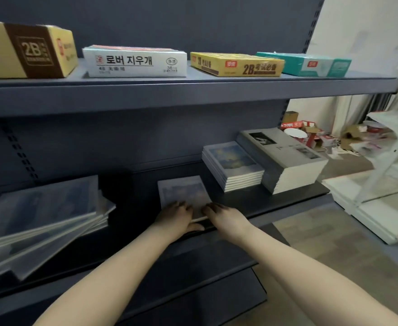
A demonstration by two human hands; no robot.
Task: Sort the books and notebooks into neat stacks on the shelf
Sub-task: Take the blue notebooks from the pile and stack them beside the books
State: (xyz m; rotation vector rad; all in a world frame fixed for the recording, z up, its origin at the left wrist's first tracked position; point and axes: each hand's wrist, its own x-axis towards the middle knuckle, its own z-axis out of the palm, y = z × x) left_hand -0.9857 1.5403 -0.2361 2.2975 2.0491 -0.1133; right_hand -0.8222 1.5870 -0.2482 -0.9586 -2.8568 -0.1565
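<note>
A thin notebook (182,190) with a bluish cover lies flat on the dark middle shelf (240,203). My left hand (175,216) holds its near edge, fingers on the cover and thumb along the edge. My right hand (221,214) rests its fingers on the notebook's near right corner. To the right stands a neat stack of small notebooks (233,165), and beside it a taller stack of grey books (285,158). At the left, a loose, skewed pile of larger notebooks (42,220) overhangs the shelf front.
The upper shelf (193,90) carries boxes of stationery: a yellow-brown 2B box (26,50), a white box (134,62), a yellow box (235,64) and a teal box (303,64). White racks (381,184) and clutter stand on the floor at the right.
</note>
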